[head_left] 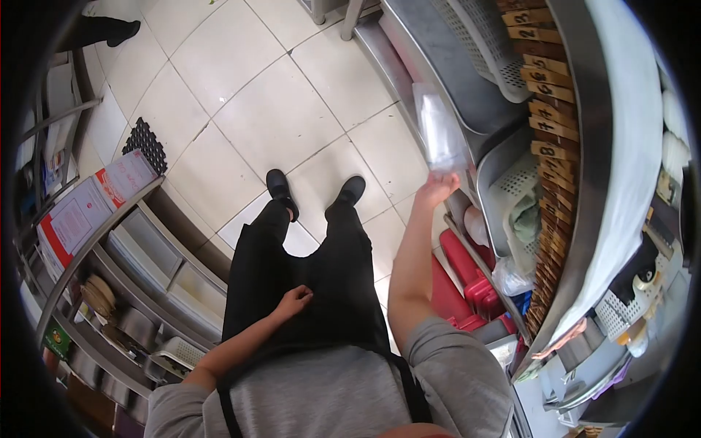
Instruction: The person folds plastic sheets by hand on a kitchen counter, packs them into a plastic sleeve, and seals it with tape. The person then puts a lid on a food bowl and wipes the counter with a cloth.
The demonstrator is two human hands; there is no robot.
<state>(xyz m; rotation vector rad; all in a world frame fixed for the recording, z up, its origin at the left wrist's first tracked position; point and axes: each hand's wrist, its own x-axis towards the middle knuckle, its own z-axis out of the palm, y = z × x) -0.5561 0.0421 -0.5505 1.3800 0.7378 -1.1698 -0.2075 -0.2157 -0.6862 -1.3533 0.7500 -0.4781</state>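
My right hand (438,187) is stretched out to the right and grips the near end of a clear plastic bag (438,131). The bag hangs beside the metal edge of a shelf unit. My left hand (296,300) rests in front of the dark apron or trousers (307,317), its fingers curled together; whether anything small is inside cannot be seen. Just right of my right hand is a grey bin (485,164) holding a white perforated basket (511,197) with a green cloth.
Numbered wooden clips (551,120) line the counter edge on the right. Below are red containers (458,259). At left stands a metal rack (146,292) with trays and red-white boxes (80,215). Another person's dark shoe (124,33) shows at the top left, on the tiled floor (255,95).
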